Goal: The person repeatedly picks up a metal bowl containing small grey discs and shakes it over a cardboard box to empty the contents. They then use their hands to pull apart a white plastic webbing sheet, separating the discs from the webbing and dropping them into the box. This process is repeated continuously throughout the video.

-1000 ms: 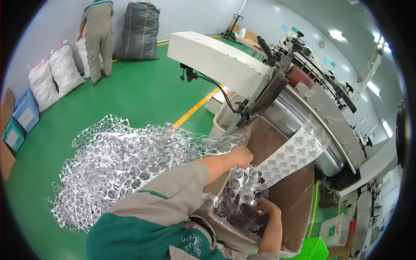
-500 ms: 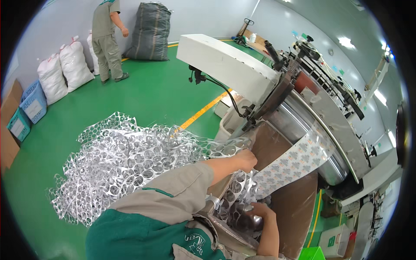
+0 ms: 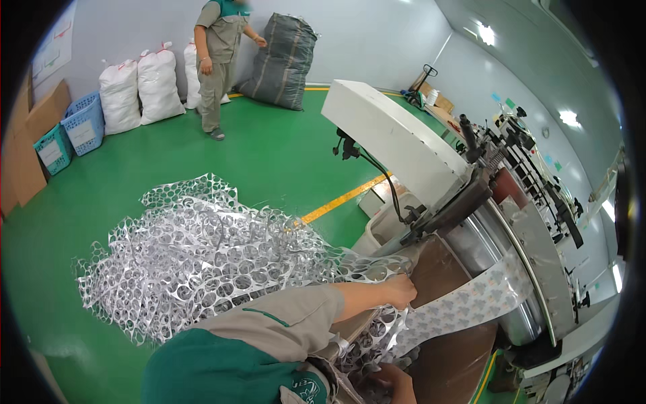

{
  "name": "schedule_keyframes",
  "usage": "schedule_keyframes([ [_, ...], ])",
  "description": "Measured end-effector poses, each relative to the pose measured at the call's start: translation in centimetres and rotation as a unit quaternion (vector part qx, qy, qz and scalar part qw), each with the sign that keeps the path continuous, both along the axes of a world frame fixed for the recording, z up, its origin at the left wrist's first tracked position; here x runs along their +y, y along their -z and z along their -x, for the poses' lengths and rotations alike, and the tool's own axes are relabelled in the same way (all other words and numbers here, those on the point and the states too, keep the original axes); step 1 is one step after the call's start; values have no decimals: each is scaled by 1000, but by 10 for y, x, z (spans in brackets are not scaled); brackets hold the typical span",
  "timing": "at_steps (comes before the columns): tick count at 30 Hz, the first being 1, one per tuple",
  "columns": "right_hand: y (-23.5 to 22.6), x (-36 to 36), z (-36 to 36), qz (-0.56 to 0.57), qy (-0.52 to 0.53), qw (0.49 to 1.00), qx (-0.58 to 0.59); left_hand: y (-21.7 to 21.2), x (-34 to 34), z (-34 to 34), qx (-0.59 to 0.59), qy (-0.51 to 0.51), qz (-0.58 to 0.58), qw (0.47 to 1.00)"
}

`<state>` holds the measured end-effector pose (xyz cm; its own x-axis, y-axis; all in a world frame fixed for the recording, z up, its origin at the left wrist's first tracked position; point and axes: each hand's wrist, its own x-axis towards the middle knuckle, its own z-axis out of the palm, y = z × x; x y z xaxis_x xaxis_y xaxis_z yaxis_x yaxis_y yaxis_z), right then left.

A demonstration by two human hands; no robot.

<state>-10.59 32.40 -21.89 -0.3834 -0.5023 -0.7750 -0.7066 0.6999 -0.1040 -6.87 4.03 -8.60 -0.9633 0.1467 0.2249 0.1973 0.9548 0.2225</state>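
My left hand is closed on a strip of silver punched scrap film at the upper edge of a brown box. The strip is full of round holes and joins a large scrap heap on the floor to the left. More punched film hangs crumpled into the box below that hand. My right hand is down inside the box, fingers curled under the film; what they hold is hidden. A printed film web slopes from a steel roller toward the box.
The machine's white housing juts out above the far side of the box. Behind the heap stand white sacks, a blue basket and a big dark woven sack. A co-worker stands beside that sack.
My view has swung, so the scene sits farther right and lower. My right hand has sunk deeper into the box. The co-worker has turned and has a hand near the dark sack, which now leans.
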Motion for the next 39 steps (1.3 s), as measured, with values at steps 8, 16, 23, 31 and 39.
schedule_keyframes([
  [8,8,9,-1,-17,6,1000,2,-3,3,-6,-12,5,-20,1000],
  [16,-25,-17,-21,-27,-44,999,-8,3,1,-6,6,13,-62,998],
  [23,-15,-20,-19,4,-11,1000,0,0,7,-4,4,19,-44,999],
  [31,-17,-14,-22,6,0,1000,-4,0,4,-10,22,12,-61,998],
  [39,-9,-15,-15,34,5,999,-7,-2,5,-1,18,31,-46,998],
])
